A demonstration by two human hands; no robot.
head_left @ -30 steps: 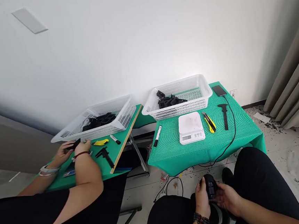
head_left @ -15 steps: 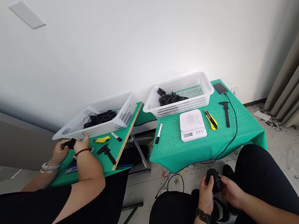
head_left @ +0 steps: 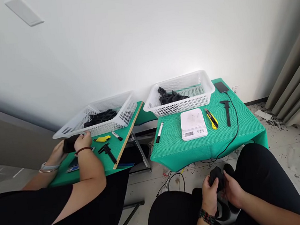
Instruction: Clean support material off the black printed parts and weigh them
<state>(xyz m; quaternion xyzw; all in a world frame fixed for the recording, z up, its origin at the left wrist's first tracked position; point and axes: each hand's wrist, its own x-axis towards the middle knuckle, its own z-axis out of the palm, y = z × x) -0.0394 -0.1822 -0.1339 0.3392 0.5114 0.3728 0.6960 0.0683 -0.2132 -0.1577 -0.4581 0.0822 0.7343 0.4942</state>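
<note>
A small black molded part (head_left: 216, 177) is held between my two hands, above the floor and between my knees. My left hand (head_left: 209, 195) grips its left side, with the thumb laid across the front. On its right edge are the fingers of my right hand (head_left: 233, 191), partly hidden and closed against it. On the green-covered table ahead stand a white digital scale (head_left: 193, 123), a yellow utility knife (head_left: 212, 119), a black caliper (head_left: 227, 113) and a marker (head_left: 159, 132). A white basket (head_left: 181, 106) behind them holds several black parts (head_left: 171, 96).
To the left, a co-worker's hands (head_left: 82, 141) hold another black part (head_left: 70, 144) at a second green table with its own basket (head_left: 124, 120), knife (head_left: 102, 139) and caliper (head_left: 107, 153). A phone (head_left: 221, 87) trails a cable (head_left: 236, 119) over the front table edge. Black shavings litter the floor (head_left: 287, 156).
The black part has turned in my hands, and my right hand has moved slightly up along its edge. The co-worker has turned their part too.
</note>
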